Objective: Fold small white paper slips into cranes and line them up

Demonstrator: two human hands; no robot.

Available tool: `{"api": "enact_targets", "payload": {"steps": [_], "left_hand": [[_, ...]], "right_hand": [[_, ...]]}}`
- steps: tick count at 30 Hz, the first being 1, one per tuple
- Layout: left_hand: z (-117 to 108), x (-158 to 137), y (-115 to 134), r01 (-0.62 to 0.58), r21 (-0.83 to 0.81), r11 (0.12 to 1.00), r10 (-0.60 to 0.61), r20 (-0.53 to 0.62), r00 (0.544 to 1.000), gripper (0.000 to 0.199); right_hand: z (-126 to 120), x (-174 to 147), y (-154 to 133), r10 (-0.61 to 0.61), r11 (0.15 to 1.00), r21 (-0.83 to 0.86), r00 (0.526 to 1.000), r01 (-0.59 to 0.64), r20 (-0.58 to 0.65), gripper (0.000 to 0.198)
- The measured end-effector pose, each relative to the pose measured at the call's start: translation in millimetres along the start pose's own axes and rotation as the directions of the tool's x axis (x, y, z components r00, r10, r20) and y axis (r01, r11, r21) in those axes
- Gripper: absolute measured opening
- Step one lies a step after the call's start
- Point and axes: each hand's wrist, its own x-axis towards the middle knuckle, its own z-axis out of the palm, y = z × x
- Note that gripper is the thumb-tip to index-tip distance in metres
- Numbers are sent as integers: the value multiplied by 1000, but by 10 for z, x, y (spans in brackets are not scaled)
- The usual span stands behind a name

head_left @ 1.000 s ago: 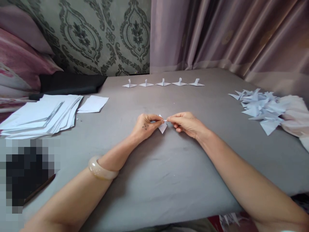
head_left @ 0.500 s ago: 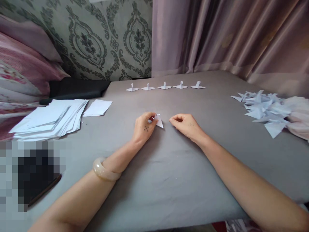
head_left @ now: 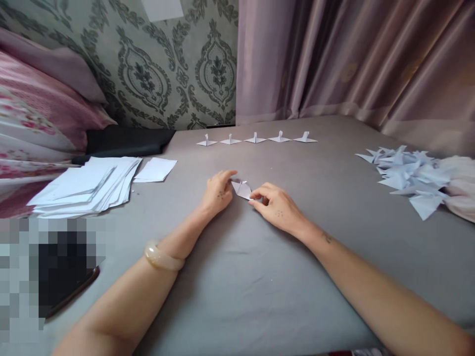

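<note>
A small folded white paper crane [head_left: 242, 190] is between my two hands over the middle of the grey-covered surface. My right hand [head_left: 276, 205] pinches its right tip between thumb and forefinger. Close against the crane's left end is my left hand [head_left: 218, 192], its forefinger stretched out past the paper. Whether the left thumb touches the paper is hard to make out. A pale bangle [head_left: 163, 257] circles my left wrist.
Several finished paper cranes [head_left: 255, 139] stand in a row at the back. On the right lies a heap of folded white paper pieces [head_left: 411, 170]. Stacked white sheets [head_left: 85, 185] and smaller paper squares [head_left: 156, 169] lie left, near black cloth [head_left: 129, 139]. A blurred dark object [head_left: 67, 272] sits front left.
My left hand has loosened its grip on the paper crane and extended its forefinger. My right hand has moved left and taken hold of the crane's right tip. The view has tilted slightly upward.
</note>
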Motion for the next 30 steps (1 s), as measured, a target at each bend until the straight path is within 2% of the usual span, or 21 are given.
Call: {"api": "enact_targets", "payload": {"steps": [3,6,9,11,13,16,19,22,25,27,30], "left_hand": [[9,38,-102,-120,90,989,114,60,992,34],[18,2,-80,-140,147,979,135,44,990,26],[5,-79,65,-4,130,992,-2,53,999,23],[-7,-134,189,127,79,989,-133,74,988,24],[-13,-176,296,210,-5,978,-208,105,972,23],[-7,-200,372,268,-113,957,-251,144,957,20],[9,-186,343,294,-154,943,-278,120,953,17],[30,-157,278,256,-181,950,-249,59,967,23],[59,-139,233,157,-236,959,-155,25,988,36],[88,-138,213,109,-284,953,-103,34,994,35],[147,-146,186,100,-342,935,-75,85,994,25]], "right_hand": [[29,6,13,-36,993,-111,999,38,18,14],[20,52,64,-6,977,-212,1000,0,-25,18],[-13,98,116,43,966,-249,993,-69,-110,22],[-32,108,127,44,975,-208,986,-78,-162,26],[-35,101,115,37,990,-128,983,-61,-177,27],[-3,96,89,51,998,-37,988,-57,-145,22],[48,136,102,56,998,-31,993,-59,-106,20],[75,199,140,39,998,-54,998,-42,-57,17],[52,221,149,18,997,-79,1000,-19,-18,15],[18,203,133,-8,996,-90,1000,9,14,16],[-24,156,107,-52,992,-109,997,58,59,16]]}}
